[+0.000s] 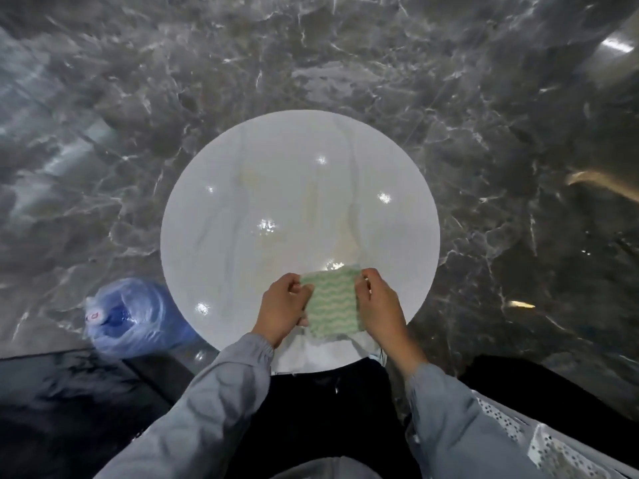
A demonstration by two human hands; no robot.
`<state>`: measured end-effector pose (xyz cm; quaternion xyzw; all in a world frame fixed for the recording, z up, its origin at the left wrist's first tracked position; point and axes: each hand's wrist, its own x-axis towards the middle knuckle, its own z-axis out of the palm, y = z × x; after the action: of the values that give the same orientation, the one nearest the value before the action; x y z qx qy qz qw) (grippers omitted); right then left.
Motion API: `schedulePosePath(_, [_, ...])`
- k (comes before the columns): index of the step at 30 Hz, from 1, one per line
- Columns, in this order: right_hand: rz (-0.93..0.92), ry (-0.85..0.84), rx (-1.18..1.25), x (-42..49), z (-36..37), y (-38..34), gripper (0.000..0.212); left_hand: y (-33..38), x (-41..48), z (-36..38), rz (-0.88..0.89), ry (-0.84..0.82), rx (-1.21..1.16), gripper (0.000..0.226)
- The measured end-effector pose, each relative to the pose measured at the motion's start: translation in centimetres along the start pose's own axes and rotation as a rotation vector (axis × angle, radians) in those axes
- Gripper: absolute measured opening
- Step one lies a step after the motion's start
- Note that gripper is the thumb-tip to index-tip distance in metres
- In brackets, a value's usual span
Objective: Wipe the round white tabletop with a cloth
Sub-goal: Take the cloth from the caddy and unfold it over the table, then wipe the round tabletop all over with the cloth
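The round white tabletop [276,188] fills the middle of the head view, glossy, with faint yellowish streaks and light glints. Over its near edge I hold a small square cloth [332,302], green with pale wavy stripes, stretched flat between both hands. My left hand [283,307] pinches the cloth's left side. My right hand [378,302] grips its right side. Both arms wear grey sleeves. Whether the cloth touches the tabletop I cannot tell.
A blue plastic water jug [135,316] lies on the dark marbled floor [484,133] just left of the table's near edge. Dark seating [62,409] sits at lower left, and a white perforated object [553,447] at lower right.
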<state>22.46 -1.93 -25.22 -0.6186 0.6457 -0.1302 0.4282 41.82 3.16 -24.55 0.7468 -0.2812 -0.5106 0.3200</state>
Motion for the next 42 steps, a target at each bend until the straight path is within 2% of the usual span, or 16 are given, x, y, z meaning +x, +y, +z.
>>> schedulePosePath(7, [-0.14,-0.013,-0.141,1.9,4.0,2.8,0.02,-4.8,2.2,0.7,0.081,0.126,0.069,0.01])
schedulePosePath(13, [-0.239,-0.016,-0.26,1.2,6.7,4.2,0.021,-8.5,2.3,0.8,0.23,0.209,0.186,0.009])
schedulePosePath(15, [-0.295,-0.002,-0.383,0.6,7.5,4.9,0.021,-9.7,2.0,0.7,0.265,0.236,0.205,0.007])
schedulePosePath(17, [-0.402,0.12,-0.538,0.4,8.0,5.2,0.024,-10.8,1.7,0.5,0.307,0.271,0.218,0.01])
schedulePosePath(20, [-0.663,0.262,-0.543,0.3,9.2,5.5,0.034,-12.7,1.7,-0.4,0.372,0.41,0.336,0.018])
schedulePosePath(22, [-0.76,0.118,-0.569,0.3,10.4,5.4,0.045,-13.8,1.7,-1.0,0.465,0.516,0.397,0.015])
schedulePosePath(24, [-0.726,-0.055,-0.692,0.0,12.0,6.0,0.063,-15.0,1.4,-1.2,0.549,0.577,0.407,0.009])
schedulePosePath(27, [-0.673,-0.103,-0.823,-0.5,13.6,7.5,0.067,-17.5,0.9,-1.3,0.646,0.651,0.354,0.002])
schedulePosePath(32, [-0.694,-0.061,-0.839,-3.5,14.0,9.2,0.067,-21.0,0.4,-1.4,0.795,0.7,0.256,0.02])
schedulePosePath(36, [-0.731,-0.052,-0.788,-4.0,13.8,10.7,0.067,-20.7,0.7,-1.8,0.848,0.664,0.192,0.007])
schedulePosePath(38, [-0.677,-0.022,-0.757,-2.3,12.1,11.2,0.066,-20.0,1.6,-2.8,0.876,0.691,0.265,0.004])
schedulePosePath(42, [-0.453,0.081,-0.816,0.6,10.2,10.8,0.066,-18.8,3.6,-4.6,0.848,0.756,0.249,0.017])
